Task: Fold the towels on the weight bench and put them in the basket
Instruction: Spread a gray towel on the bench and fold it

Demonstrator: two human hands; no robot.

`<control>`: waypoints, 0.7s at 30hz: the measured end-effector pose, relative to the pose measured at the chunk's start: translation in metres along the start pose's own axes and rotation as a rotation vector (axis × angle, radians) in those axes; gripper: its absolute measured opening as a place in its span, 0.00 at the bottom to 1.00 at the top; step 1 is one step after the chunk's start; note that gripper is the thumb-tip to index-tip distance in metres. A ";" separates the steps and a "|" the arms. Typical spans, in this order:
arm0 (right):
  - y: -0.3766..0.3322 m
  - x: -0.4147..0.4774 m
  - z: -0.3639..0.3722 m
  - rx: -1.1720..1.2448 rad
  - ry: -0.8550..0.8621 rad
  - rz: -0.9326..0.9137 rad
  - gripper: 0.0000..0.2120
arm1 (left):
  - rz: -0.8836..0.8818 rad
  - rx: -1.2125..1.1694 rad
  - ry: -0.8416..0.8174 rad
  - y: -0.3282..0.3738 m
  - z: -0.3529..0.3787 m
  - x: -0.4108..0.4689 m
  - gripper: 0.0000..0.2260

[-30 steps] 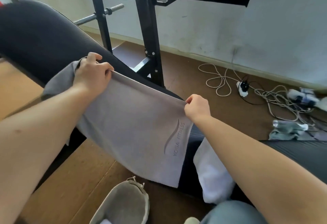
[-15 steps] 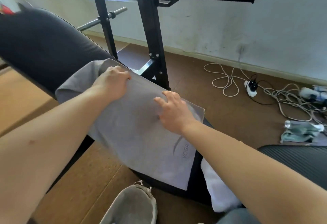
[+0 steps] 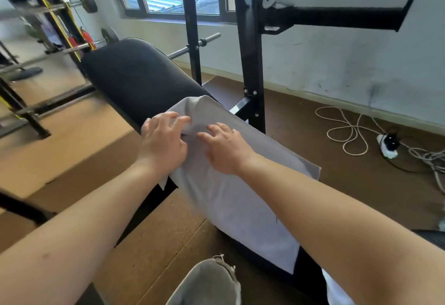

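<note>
A: Left hand (image 3: 163, 145) first: bent at the fingers, thumb tucked in, pinching a raised fold of the towel (image 3: 228, 198).
B: And the right hand (image 3: 225, 150)?
A: Spread and relaxed, pressing flat on the same cloth with the fingertips (image 3: 218, 128), just beside the left.
B: Counts?
A: Two hands, one grey towel under them, one white cloth (image 3: 337, 292) peeking in at the bottom right edge, one basket (image 3: 209, 283).
B: Look of the grey one?
A: Pale, mostly smooth, bunched into a ridge at the far end by the hands, with one corner poking out on the right.
B: Where?
A: Draped across the black padded surface (image 3: 134, 76), with the near edge hanging down the side above the basket.
B: Basket?
A: Grey fabric, frayed at the rim, on the floor at the bottom of view, only partly seen.
</note>
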State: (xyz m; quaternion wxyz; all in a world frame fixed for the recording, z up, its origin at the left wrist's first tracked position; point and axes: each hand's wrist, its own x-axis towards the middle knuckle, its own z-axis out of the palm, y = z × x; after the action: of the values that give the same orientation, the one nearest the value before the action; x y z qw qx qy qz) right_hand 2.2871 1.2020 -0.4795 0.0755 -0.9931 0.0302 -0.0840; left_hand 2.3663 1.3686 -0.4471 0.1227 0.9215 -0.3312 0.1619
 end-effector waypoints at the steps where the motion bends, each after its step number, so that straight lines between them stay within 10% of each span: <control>1: -0.006 0.005 -0.003 -0.008 0.002 -0.021 0.28 | -0.055 -0.008 0.016 -0.006 -0.004 -0.001 0.28; 9: -0.033 0.037 -0.006 0.001 -0.037 -0.132 0.36 | -0.393 -0.047 -0.098 -0.041 -0.014 -0.002 0.21; 21: -0.049 0.080 -0.033 0.525 0.282 0.310 0.09 | -0.427 -0.397 0.068 -0.061 -0.028 0.013 0.06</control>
State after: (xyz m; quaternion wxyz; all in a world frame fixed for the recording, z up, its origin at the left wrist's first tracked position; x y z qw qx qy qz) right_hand 2.3628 1.2399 -0.4269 0.3359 -0.9019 0.1684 -0.2131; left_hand 2.4096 1.4160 -0.4240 0.3428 0.9224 -0.1505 0.0953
